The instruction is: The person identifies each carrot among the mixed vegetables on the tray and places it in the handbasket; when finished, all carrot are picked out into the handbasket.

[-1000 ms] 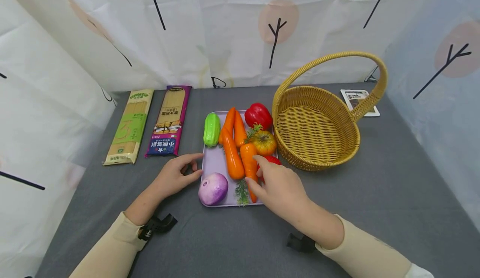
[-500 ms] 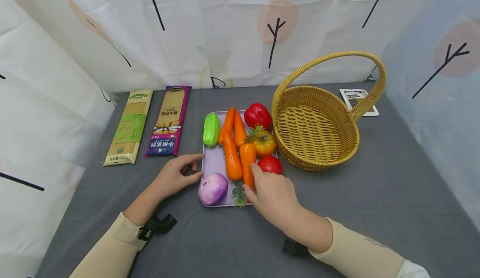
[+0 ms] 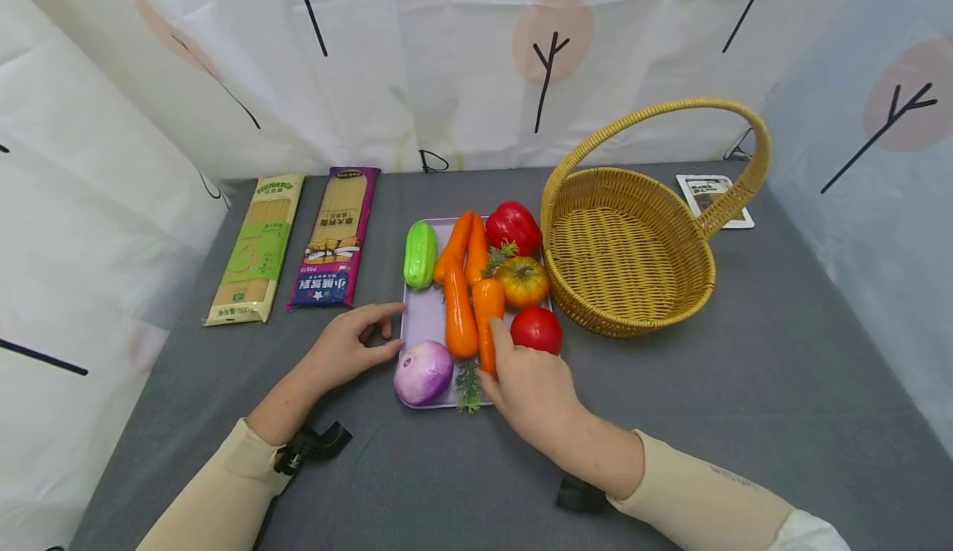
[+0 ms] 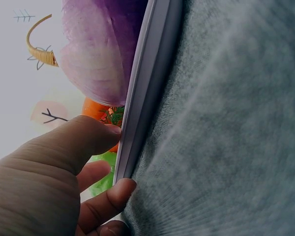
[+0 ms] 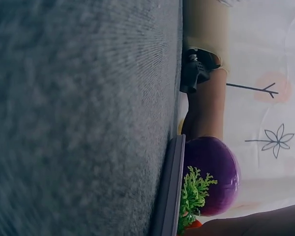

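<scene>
Head view: The right hand (image 3: 536,394) is found below centre frame, with the lower, tapered part of the held carrot (image 3: 487,307) grasped between thumb and fingers. The carrot is placed over the lilac tray (image 3: 428,315), just beside a second carrot (image 3: 460,319). Against a second ago, the right hand has been shifted left and downward, the carrot's lower end has been swung left, and the red tomato (image 3: 538,330), then partly covered, is fully exposed. This carrot is judged to have been singled out and its handling begun; no clear lift is shown. The left hand (image 3: 346,348) is unmoved, its relaxed fingers set at the tray's left edge, nothing grasped. A wicker basket (image 3: 596,317) is noted right of centre.

Left wrist view: The left thumb is seen at the tray rim, below the purple onion (image 4: 96,54) in frame.

Right wrist view: Carrot greens (image 5: 194,191) are seen at lower centre. The right fingers are not shown; the grip cannot be told here.
</scene>
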`<state>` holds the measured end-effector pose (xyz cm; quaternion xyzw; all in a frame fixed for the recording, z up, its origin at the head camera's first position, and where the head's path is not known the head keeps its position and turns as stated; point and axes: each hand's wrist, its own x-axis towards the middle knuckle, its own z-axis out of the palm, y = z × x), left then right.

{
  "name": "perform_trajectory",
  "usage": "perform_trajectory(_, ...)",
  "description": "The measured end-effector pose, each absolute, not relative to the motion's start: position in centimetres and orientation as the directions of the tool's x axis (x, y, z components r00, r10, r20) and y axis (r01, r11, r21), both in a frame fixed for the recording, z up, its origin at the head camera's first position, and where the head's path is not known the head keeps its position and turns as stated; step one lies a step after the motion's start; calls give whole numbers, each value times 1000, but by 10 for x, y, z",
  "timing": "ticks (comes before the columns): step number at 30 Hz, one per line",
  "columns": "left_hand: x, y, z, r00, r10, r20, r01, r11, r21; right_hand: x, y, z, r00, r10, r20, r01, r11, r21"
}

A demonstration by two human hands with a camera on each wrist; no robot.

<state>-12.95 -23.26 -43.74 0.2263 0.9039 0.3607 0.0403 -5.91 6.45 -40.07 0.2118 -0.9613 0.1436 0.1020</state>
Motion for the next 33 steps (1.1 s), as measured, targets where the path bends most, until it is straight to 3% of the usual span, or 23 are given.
perform_trajectory(17, -130, -233, -438, -889, 443, 112, 397, 626, 671, -62, 66, -399, -869, -352, 349, -434, 881, -191)
perform_trajectory(33, -130, -234, -440, -885, 446, 135, 411, 611, 676, -69, 93, -359, -693, -309, 652, -546, 815, -194)
